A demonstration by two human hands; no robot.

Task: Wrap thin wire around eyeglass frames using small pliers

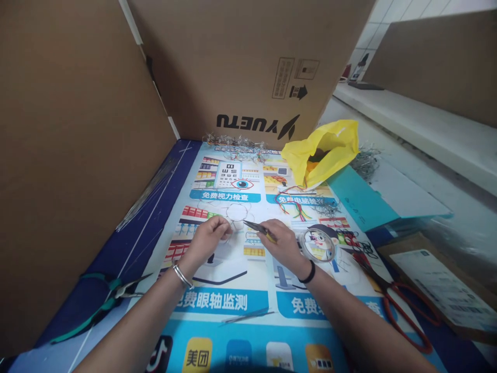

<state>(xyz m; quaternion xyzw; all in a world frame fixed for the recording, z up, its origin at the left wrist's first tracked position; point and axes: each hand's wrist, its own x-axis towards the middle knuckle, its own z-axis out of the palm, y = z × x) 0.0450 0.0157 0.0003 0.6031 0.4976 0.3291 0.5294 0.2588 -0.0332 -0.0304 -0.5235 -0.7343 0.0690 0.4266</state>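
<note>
My left hand (212, 234) is closed in a pinch on a thin wire piece (237, 205), bent into a round loop with smaller curves beside it. In my right hand (281, 243) is a pair of small pliers (254, 226) with dark jaws and a bit of yellow on the handle. The jaw tips point left, at the lower edge of the loop. Whether they grip the wire I cannot tell. Both hands are just above the printed sheet (256, 290). Right of my right hand sits a clear round dish (319, 244).
Green-handled pliers (112, 292) lie left; red-handled scissors (392, 290) lie right. Straight wires (149, 191) run along the left edge. A yellow bag (330, 150) stands open at back right, near wire scraps (240, 147), coloured cords (297, 210) and a teal box (357, 199). Cardboard (248, 67) walls the back.
</note>
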